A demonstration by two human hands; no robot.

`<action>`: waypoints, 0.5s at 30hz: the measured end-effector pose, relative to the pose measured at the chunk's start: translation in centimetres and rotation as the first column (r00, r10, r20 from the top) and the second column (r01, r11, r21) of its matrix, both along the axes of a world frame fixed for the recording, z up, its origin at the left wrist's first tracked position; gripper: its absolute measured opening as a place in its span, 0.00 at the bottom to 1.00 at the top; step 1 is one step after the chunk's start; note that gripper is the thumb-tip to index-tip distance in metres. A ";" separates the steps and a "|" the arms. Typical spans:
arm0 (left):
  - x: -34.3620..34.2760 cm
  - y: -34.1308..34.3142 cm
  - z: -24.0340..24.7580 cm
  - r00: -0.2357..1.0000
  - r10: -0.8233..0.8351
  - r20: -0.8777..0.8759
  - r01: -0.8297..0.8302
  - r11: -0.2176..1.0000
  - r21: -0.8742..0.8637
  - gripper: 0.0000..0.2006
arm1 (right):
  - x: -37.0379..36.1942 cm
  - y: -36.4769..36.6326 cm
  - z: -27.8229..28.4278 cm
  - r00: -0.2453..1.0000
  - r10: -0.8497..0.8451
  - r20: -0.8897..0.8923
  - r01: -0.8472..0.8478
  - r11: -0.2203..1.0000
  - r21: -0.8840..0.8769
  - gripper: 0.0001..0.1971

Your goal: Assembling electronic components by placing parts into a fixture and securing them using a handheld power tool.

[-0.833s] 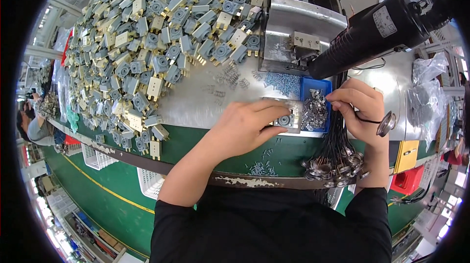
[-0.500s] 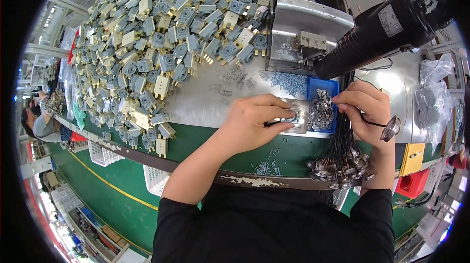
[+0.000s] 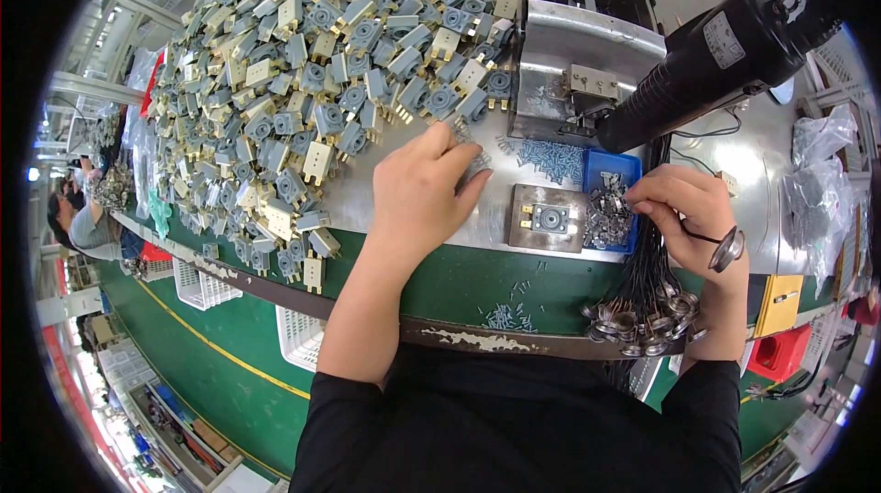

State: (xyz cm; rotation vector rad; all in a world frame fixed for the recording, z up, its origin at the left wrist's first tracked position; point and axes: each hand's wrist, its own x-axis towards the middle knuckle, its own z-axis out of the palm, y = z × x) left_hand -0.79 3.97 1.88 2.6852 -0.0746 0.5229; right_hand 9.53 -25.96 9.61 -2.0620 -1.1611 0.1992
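Note:
My left hand (image 3: 418, 190) is over the metal tabletop, thumb and forefinger apart around a few small coil springs (image 3: 475, 161). My right hand (image 3: 684, 209) is pinched closed at the edge of a blue tray (image 3: 633, 234) of small metal parts (image 3: 607, 210). From its fingers runs a black wire, ending in a round metal cup (image 3: 727, 250) that hangs by the wrist; what the fingertips hold is partly hidden. Between my hands a grey plug housing (image 3: 551, 219) with brass prongs sits in a square metal fixture (image 3: 523, 238).
A large heap of grey plug housings (image 3: 312, 80) covers the left side. Blue screws (image 3: 551, 159) lie behind the fixture, loose screws (image 3: 509, 317) near the front edge. A black cylindrical tool (image 3: 679, 71) leans by a metal machine (image 3: 587, 34). Wired metal cups (image 3: 642, 317) hang at the edge.
My left hand has left the housing in the fixture and moved left and away from me to the springs. The right hand keeps its pinch near the tray.

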 end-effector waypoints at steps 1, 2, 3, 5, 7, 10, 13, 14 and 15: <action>0.0 -0.2 -0.2 1.000 0.001 0.002 -0.001 1.000 0.000 0.12 | -0.1 0.0 -0.1 1.000 -0.001 -0.011 0.001 1.000 0.020 0.08; 0.1 -0.4 -0.4 1.000 -0.014 0.018 0.013 1.000 0.016 0.10 | -0.2 0.0 0.0 1.000 0.000 -0.009 0.001 1.000 0.019 0.08; 0.1 -0.5 -0.4 0.999 -0.029 0.033 0.027 0.999 0.033 0.07 | -0.3 -0.1 0.1 1.000 -0.003 -0.031 0.003 1.000 0.001 0.09; 0.0 -0.8 -0.2 0.997 -0.065 0.050 0.063 0.997 0.033 0.06 | -0.3 -0.2 0.1 0.999 -0.004 -0.051 0.003 1.000 -0.017 0.09; 0.0 -1.2 -0.2 0.992 -0.103 0.068 0.101 0.994 0.031 0.06 | 0.1 -0.4 -0.1 0.991 0.131 -0.013 -0.131 0.991 0.008 0.14; 0.0 -1.4 -0.2 0.984 -0.171 0.044 0.172 0.985 -0.021 0.09 | -0.3 -0.2 0.0 0.991 0.109 -0.080 -0.108 0.994 0.016 0.17; -0.1 -1.1 -0.5 0.974 -0.228 0.008 0.228 0.974 0.010 0.11 | 0.0 -0.2 -0.1 0.989 0.127 -0.070 -0.127 0.992 0.015 0.17; -0.2 -0.9 -0.4 0.970 -0.242 0.003 0.242 0.970 -0.006 0.11 | 0.2 -0.1 0.0 0.989 0.129 -0.068 -0.129 0.992 0.013 0.17; -0.1 -0.9 -0.1 0.966 -0.260 -0.001 0.260 0.965 -0.023 0.12 | 0.3 -0.2 0.0 0.983 0.153 -0.101 -0.155 0.988 -0.016 0.17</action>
